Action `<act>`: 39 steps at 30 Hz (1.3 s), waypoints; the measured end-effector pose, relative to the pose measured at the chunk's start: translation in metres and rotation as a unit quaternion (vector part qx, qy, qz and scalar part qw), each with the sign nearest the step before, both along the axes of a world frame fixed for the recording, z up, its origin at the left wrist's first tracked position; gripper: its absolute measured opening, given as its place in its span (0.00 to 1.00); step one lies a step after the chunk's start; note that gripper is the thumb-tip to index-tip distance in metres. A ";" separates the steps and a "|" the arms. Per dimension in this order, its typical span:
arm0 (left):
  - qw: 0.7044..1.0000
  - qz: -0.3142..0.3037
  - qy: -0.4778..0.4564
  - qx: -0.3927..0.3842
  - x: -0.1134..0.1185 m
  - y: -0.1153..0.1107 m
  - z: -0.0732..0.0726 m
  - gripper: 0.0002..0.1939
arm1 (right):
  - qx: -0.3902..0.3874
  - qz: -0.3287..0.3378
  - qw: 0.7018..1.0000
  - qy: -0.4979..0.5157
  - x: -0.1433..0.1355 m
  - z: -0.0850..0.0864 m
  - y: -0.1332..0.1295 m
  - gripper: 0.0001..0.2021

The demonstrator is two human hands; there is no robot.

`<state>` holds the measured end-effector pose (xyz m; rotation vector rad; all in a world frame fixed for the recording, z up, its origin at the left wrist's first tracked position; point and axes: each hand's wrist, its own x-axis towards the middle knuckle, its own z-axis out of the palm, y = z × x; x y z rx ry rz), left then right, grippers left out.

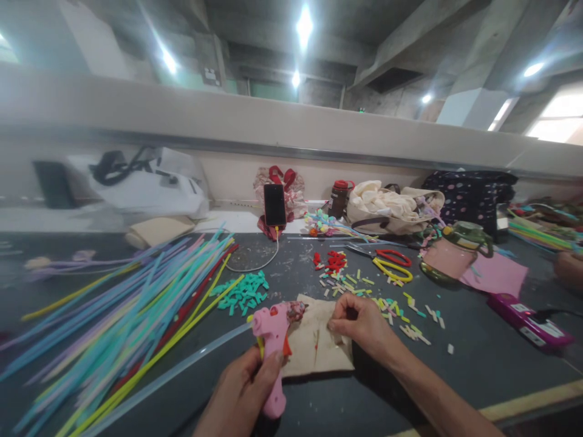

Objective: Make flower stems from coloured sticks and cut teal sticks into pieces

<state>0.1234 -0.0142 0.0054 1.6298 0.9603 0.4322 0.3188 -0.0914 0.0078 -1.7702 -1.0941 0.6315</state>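
My left hand (246,382) is wrapped round the handle of a pink hot glue gun (268,331) with an orange trigger. A long clear glue stick (195,358) runs out of its back, and its nozzle points right, over a beige cloth (328,352). Small dark and reddish marks show on the middle of the cloth. My right hand (362,325) is at the cloth's upper right, thumb and fingers pinched together; whatever they hold, if anything, is hidden. Beyond the hands lie short cut pieces: teal (243,292), red (334,261) and pale yellow-green ones (392,309).
Long coloured fuzzy stems (150,309) spread over the left side. Scissors (392,267), a bottle with pinkish contents (449,258) and a purple device (528,321) are at right. A phone (274,205) stands at the back on a cable. Another person's hand (569,270) shows at far right.
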 end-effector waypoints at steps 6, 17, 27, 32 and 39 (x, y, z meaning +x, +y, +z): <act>1.000 -0.014 -0.002 0.021 -0.004 0.000 0.005 0.19 | 0.017 0.080 0.996 -0.047 0.009 0.010 -0.005 0.11; 0.999 0.006 0.007 0.040 -0.011 -0.002 0.010 0.18 | 0.004 -0.013 0.999 -0.040 0.014 0.010 -0.005 0.08; 0.997 0.027 0.028 0.073 -0.016 0.003 0.007 0.20 | -0.113 -0.043 0.883 -0.454 0.001 -0.007 -0.022 0.09; 0.997 0.026 0.022 0.064 -0.018 0.005 0.003 0.21 | -0.115 -0.028 0.884 -0.452 -0.001 -0.009 -0.015 0.07; 0.997 0.032 0.020 0.067 -0.021 0.005 0.008 0.20 | 0.056 0.019 0.900 -0.431 -0.004 -0.015 -0.013 0.06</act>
